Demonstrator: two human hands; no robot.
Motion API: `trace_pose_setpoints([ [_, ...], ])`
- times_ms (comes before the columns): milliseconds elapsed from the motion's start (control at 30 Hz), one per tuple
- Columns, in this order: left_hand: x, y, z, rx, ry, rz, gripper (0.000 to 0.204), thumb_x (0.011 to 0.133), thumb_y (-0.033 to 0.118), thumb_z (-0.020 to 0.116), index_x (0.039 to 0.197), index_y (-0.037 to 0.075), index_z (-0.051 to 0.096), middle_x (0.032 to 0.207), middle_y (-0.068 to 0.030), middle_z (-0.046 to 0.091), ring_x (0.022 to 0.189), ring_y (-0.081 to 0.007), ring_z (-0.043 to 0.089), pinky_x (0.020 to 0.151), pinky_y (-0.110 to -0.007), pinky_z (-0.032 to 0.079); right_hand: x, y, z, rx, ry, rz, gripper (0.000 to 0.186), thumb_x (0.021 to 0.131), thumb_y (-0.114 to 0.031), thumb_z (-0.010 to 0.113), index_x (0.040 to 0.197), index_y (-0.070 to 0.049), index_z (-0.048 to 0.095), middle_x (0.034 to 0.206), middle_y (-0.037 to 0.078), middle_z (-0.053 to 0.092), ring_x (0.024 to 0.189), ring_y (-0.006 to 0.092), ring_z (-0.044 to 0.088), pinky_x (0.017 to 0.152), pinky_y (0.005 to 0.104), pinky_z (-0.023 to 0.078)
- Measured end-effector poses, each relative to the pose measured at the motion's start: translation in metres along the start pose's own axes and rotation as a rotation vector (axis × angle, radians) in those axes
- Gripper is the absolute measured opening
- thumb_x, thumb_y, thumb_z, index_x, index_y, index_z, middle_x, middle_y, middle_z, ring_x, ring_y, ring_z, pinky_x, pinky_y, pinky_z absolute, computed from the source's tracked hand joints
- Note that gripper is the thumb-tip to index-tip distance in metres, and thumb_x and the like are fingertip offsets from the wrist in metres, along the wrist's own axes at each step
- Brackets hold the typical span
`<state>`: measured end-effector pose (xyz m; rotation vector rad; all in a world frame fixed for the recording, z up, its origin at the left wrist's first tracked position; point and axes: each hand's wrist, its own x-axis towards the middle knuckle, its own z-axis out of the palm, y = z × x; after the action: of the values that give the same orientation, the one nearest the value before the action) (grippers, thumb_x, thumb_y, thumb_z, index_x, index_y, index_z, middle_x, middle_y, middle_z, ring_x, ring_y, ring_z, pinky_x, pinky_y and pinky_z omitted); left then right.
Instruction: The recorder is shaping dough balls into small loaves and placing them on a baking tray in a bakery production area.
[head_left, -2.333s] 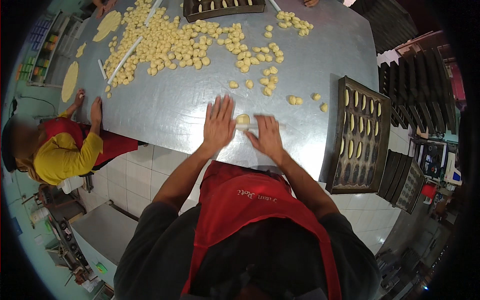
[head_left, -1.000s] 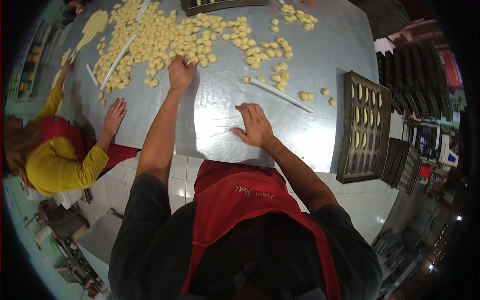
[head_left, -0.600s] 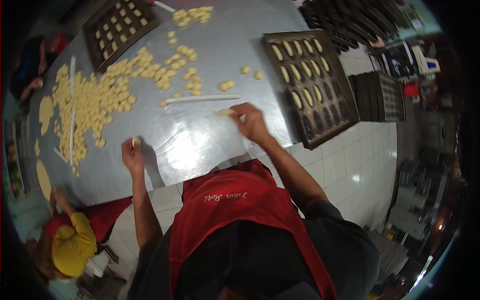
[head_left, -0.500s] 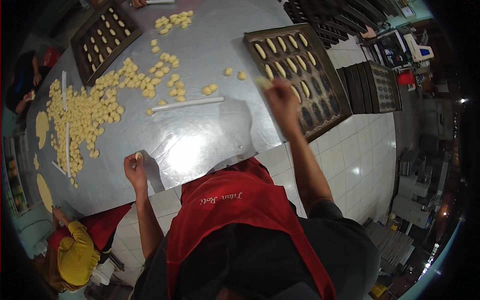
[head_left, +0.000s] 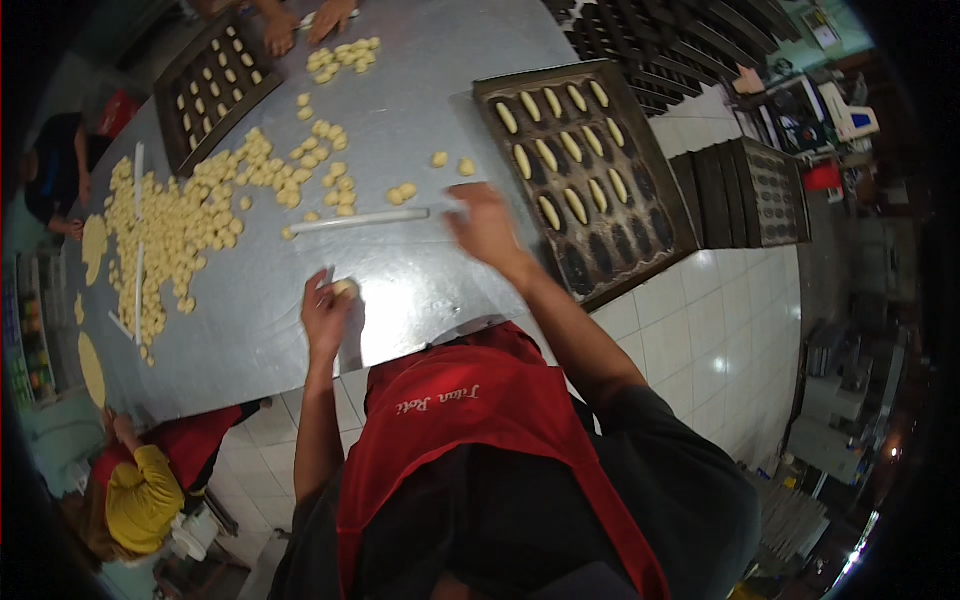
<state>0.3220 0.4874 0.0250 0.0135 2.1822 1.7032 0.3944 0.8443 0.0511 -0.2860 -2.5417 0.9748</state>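
Note:
My left hand (head_left: 325, 310) is low over the steel table (head_left: 410, 290) near its front edge, fingers curled on a pale dough ball (head_left: 343, 289). My right hand (head_left: 483, 225) is blurred, its fingers loosely apart with no dough seen in it, just right of a white rolling pin (head_left: 360, 220). Right of it, a dark baking tray (head_left: 648, 262) bears rows of elongated dough pieces (head_left: 546, 155) in moulded hollows, some hollows vacant. Many small dough balls (head_left: 205, 225) spread over the table's left half.
A second filled tray (head_left: 178, 150) is at the back left. Co-workers' hands (head_left: 300, 28) work at the far edge; a person in yellow (head_left: 140, 500) and another in dark clothes (head_left: 55, 165) stand left. More rods (head_left: 139, 290) and flattened dough (head_left: 92, 365) lie left. Stacked trays (head_left: 740, 195) stand right.
My right hand has moved left, off the tray, leaving an elongated dough piece there. My left hand has come right with the dough ball. Co-workers' hands have appeared at the far edge.

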Motion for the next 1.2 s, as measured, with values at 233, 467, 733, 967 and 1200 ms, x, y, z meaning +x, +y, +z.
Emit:
trace_pose_setpoints([
  [233, -0.039, 0.013, 0.024, 1.011, -0.085, 0.619, 0.047, 0.102, 0.02, 0.064, 0.147, 0.008, 0.07, 0.164, -0.0173, 0.058, 0.145, -0.0453, 0.053, 0.119, -0.055, 0.044, 0.014, -0.062, 0.124, -0.185, -0.183, -0.106, 0.03, 0.095, -0.021, 0.077, 0.121, -0.01, 0.071, 0.115, 0.012, 0.071, 0.114, 0.0347, 0.063, 0.1, 0.0493, 0.047],
  [467, 0.006, 0.011, -0.004, 1.027, 0.047, 0.498, 0.074, 0.107, 0.033, 0.062, 0.173, 0.008, 0.036, 0.18, -0.0256, 0.026, 0.167, -0.0487, 0.021, 0.134, -0.06, 0.018, -0.035, -0.074, 0.115, -0.008, -0.261, -0.517, 0.043, 0.096, -0.019, 0.076, 0.138, -0.01, 0.071, 0.128, 0.013, 0.069, 0.117, 0.036, 0.062, 0.101, 0.0513, 0.048],
  [733, 0.002, -0.001, -0.018, 1.117, -0.082, 0.558, 0.075, 0.109, 0.038, 0.054, 0.172, 0.001, 0.035, 0.18, -0.0224, 0.031, 0.167, -0.0388, 0.028, 0.136, -0.06, 0.015, -0.056, -0.101, 0.108, -0.026, -0.266, -0.241, 0.054, 0.085, -0.028, 0.09, 0.131, -0.007, 0.071, 0.126, 0.016, 0.07, 0.116, 0.0389, 0.062, 0.099, 0.0505, 0.052],
  [967, -0.015, 0.006, -0.002, 0.815, -0.208, 0.682, 0.066, 0.104, 0.022, 0.065, 0.162, -0.004, 0.047, 0.164, -0.0277, 0.048, 0.155, -0.0461, 0.042, 0.131, -0.056, 0.031, -0.024, -0.098, 0.116, -0.224, -0.236, -0.124, 0.035, 0.087, -0.01, 0.076, 0.121, -0.006, 0.072, 0.121, 0.013, 0.07, 0.118, 0.0367, 0.062, 0.101, 0.05, 0.049],
  [1200, -0.059, -0.012, -0.012, 0.827, -0.281, 0.639, 0.064, 0.104, 0.019, 0.066, 0.16, -0.006, 0.049, 0.159, -0.0281, 0.051, 0.152, -0.0441, 0.047, 0.128, -0.049, 0.04, -0.079, -0.096, 0.108, -0.181, -0.308, -0.54, 0.053, 0.09, -0.014, 0.066, 0.142, -0.004, 0.068, 0.139, 0.012, 0.068, 0.124, 0.0326, 0.06, 0.105, 0.0489, 0.046],
])
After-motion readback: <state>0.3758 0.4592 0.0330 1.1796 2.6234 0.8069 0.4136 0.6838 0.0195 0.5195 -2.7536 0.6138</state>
